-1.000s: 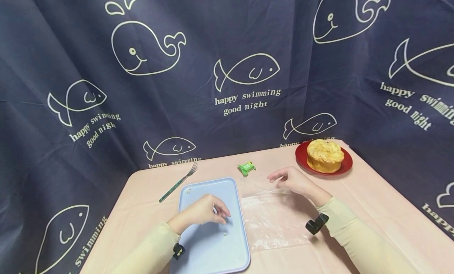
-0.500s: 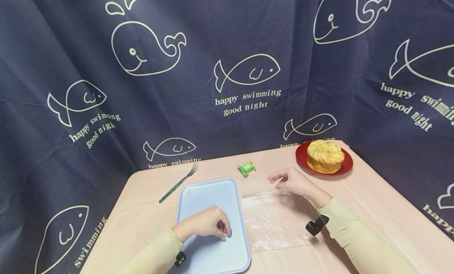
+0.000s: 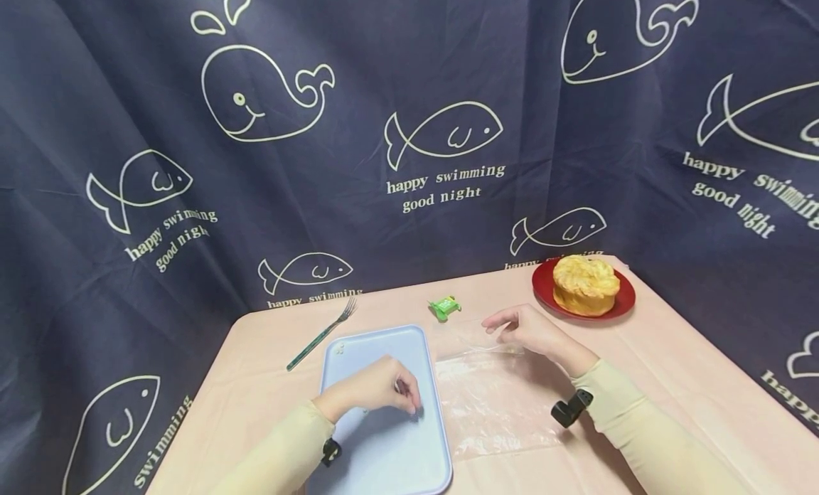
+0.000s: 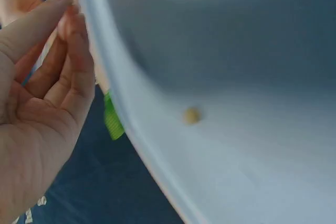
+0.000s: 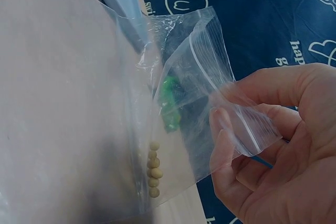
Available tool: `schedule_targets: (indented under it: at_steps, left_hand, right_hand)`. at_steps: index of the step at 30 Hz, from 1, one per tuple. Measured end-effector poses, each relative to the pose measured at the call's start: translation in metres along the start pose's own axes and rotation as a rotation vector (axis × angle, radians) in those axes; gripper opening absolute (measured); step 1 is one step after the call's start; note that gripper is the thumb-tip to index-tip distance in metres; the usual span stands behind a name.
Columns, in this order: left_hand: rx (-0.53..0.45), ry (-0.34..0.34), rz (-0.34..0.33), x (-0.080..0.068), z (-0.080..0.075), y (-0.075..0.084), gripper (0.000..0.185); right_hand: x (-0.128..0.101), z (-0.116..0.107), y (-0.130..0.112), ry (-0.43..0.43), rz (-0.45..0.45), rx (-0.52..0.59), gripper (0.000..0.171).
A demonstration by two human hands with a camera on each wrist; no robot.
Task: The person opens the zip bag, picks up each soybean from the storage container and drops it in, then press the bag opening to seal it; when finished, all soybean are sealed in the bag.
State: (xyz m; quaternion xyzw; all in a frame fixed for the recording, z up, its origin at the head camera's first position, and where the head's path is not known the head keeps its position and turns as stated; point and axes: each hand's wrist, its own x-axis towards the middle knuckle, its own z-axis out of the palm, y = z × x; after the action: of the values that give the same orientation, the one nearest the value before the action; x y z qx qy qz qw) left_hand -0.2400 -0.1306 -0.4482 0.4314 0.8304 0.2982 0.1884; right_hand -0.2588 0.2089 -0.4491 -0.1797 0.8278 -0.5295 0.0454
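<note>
The left hand [image 3: 374,394] has its fingers curled, tips together over the blue tray [image 3: 358,349] at the bottom middle. The right hand [image 3: 527,329] pinches a clear bag [image 5: 197,85] holding little beans [image 5: 154,169].

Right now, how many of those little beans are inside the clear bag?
6 show, stacked in a short column inside the clear bag near its lower edge, centred on this bean. The right hand pinches the bag's open mouth. Creased plastic may hide more.
</note>
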Motion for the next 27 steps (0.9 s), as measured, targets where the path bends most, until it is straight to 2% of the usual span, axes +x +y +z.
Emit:
schedule_targets:
  at_steps: [3,7,11,14,17,21,27]
  left_hand:
    - [-0.052,0.069,0.047,0.011,-0.013,0.005,0.006]
    - [-0.078,0.211,0.086,0.032,-0.026,0.013,0.004]
    - [-0.052,0.372,0.071,0.056,-0.031,0.019,0.005]
    - [-0.019,0.454,0.047,0.072,-0.032,0.022,0.005]
    - [0.005,0.484,0.029,0.086,-0.03,0.023,0.006]
    - [0.01,0.475,0.004,0.098,-0.025,0.021,0.007]
    - [0.043,0.443,-0.033,0.107,-0.017,0.016,0.009]
  right_hand:
    - [0.0,0.0,0.0,-0.001,-0.001,-0.003,0.037]
    - [0.001,0.0,-0.002,-0.002,-0.004,-0.009,0.038]
    - [0.002,0.0,-0.001,-0.014,-0.016,-0.003,0.039]
    - [0.003,0.0,-0.001,-0.023,-0.016,0.006,0.038]
    - [0.003,0.0,-0.001,-0.028,-0.015,0.014,0.039]
    - [0.004,0.0,0.0,-0.033,-0.017,0.017,0.04]
    - [0.005,0.001,-0.001,-0.031,-0.035,-0.012,0.04]
